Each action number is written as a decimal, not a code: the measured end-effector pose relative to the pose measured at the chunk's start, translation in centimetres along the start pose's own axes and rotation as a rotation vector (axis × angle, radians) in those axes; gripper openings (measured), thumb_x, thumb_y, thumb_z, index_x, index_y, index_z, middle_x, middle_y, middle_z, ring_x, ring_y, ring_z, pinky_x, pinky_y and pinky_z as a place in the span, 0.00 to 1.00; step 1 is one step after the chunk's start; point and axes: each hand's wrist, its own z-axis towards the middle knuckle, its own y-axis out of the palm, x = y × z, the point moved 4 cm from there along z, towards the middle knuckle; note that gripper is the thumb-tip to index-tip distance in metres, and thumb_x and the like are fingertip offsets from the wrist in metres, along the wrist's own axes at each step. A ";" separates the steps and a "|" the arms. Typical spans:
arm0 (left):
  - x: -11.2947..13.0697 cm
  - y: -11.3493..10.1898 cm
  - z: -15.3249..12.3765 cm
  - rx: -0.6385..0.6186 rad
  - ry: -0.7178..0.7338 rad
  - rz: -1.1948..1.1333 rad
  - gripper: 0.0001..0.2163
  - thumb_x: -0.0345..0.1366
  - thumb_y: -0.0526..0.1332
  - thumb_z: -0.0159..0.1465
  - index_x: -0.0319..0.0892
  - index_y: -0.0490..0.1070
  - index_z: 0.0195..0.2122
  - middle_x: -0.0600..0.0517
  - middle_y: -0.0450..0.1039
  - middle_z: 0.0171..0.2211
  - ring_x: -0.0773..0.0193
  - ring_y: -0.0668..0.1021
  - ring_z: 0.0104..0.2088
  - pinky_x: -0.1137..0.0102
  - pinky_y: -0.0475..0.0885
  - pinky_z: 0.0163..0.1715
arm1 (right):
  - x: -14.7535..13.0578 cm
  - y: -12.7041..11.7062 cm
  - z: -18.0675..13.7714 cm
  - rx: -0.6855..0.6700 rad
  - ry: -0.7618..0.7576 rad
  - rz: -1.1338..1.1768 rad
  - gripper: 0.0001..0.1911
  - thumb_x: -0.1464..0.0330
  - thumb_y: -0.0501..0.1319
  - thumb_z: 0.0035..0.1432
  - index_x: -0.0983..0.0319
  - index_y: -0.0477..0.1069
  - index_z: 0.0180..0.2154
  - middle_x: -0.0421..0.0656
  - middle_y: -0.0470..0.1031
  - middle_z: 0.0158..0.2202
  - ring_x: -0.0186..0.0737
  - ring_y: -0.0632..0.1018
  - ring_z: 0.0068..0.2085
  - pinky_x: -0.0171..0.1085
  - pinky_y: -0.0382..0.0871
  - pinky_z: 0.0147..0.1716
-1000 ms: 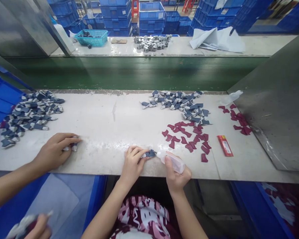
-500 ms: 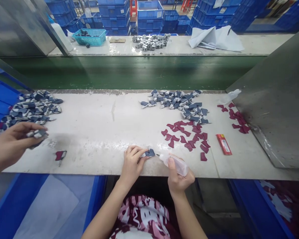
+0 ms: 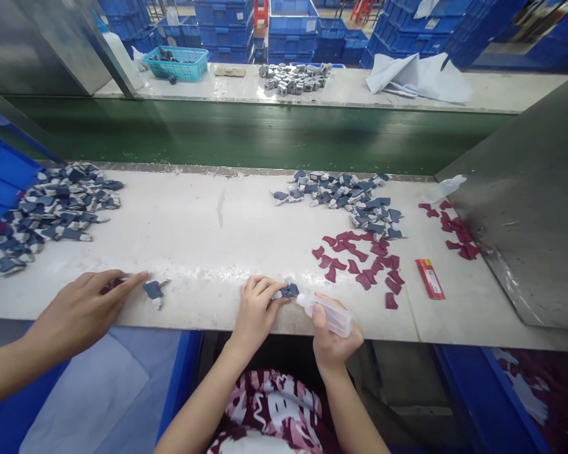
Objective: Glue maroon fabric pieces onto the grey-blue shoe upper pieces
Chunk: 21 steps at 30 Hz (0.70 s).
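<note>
Now our right hand [image 3: 334, 342], wrapped around the squeeze bottle [image 3: 330, 317], has brought its nozzle [image 3: 301, 299] up to the blue-grey piece [image 3: 291, 291] that our left hand [image 3: 256, 310] pinches on the desk [image 3: 184, 217], near its front edge; so, we judge, this piece is still being worked on.

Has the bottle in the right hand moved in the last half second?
Yes: the bottle has shifted slightly left, farther from the red packet, which lies still.
</note>
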 end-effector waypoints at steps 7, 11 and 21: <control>13.4 15.4 1.9 -0.068 -0.007 -0.234 0.12 0.40 0.60 0.70 0.45 0.72 0.52 0.44 0.72 0.55 0.57 0.78 0.48 0.57 0.76 0.48 | 0.3 0.2 0.1 -0.028 -0.007 0.019 0.08 0.65 0.67 0.59 0.64 0.78 0.37 0.47 0.82 0.30 0.42 0.83 0.29 0.36 0.77 0.28; 13.6 17.6 2.2 -0.106 -0.005 -0.255 0.08 0.34 0.61 0.70 0.48 0.76 0.47 0.47 0.79 0.43 0.54 0.76 0.46 0.56 0.73 0.46 | 0.7 0.3 -0.1 -0.064 -0.005 0.015 0.09 0.65 0.66 0.60 0.65 0.79 0.39 0.48 0.82 0.31 0.43 0.83 0.30 0.37 0.77 0.29; 13.4 17.7 1.9 -0.094 -0.029 -0.281 0.08 0.31 0.64 0.66 0.46 0.78 0.46 0.49 0.80 0.39 0.53 0.74 0.45 0.58 0.68 0.46 | -0.2 0.1 0.6 -0.083 -0.032 0.037 0.07 0.66 0.65 0.60 0.64 0.79 0.35 0.46 0.81 0.27 0.41 0.82 0.27 0.36 0.76 0.26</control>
